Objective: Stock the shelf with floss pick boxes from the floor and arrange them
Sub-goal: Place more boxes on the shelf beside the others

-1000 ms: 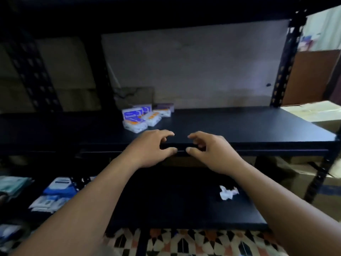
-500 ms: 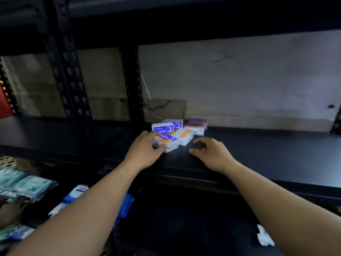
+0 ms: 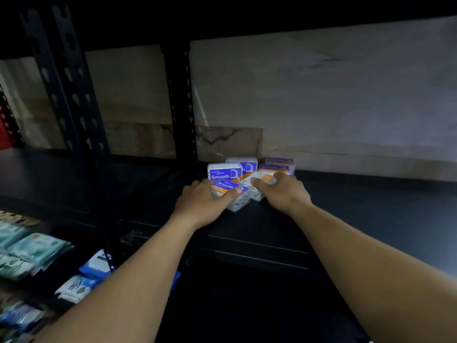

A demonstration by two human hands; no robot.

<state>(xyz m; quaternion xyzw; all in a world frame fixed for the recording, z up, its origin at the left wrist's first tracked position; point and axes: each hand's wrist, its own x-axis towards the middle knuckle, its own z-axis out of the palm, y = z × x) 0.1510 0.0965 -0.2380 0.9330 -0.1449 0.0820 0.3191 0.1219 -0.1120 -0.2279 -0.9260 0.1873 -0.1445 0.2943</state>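
Left grip: thumb and fingers curled round the front floss pick box, which lies tilted with its label up. Right grip: fingers curled over the neighbouring box, which touches the first one.

Location: both boxes sit on the shelf, at the front of a small cluster. Behind them are an upright box and the flat rear boxes.

Change: a second ago both grips hung at the shelf's front edge, holding nothing. Half a second ago the left had reached the front box while the right was still short of the cluster. Now each has a box in hand.

Reading: this looks like the arranging step, not a fetch from the floor. The two loose boxes probably need squaring up against the standing ones. The right box is blurred, so how firmly it is held is uncertain.

Lower left: green packets, not involved.
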